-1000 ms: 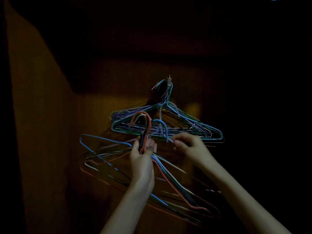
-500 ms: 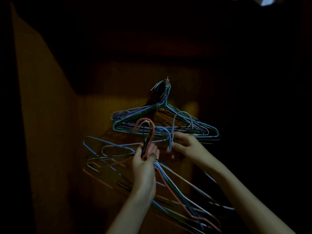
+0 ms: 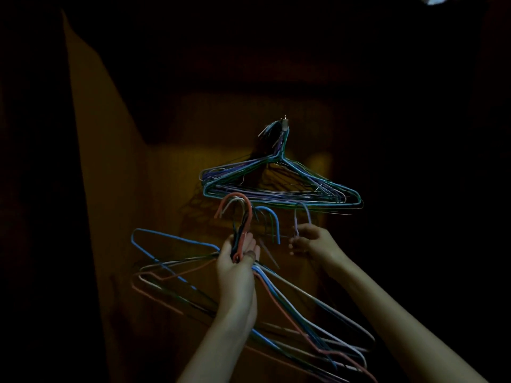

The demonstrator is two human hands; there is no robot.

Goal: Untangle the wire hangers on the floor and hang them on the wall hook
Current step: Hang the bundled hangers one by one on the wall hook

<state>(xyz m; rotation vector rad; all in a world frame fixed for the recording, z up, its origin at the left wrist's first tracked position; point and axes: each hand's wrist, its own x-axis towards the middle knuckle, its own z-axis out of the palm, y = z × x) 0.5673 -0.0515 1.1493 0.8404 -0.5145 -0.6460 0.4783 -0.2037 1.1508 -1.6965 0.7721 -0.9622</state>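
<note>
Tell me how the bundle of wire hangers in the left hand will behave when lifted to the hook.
The bundle is thin wire, so probably light yet springy. Its frames splay at different angles below the left hand, so they likely snag one another.

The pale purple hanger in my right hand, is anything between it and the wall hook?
Yes. The hangers already hung fill the space directly above the pale purple hanger pinched by the right hand, and their necks crowd the wall hook.
</note>
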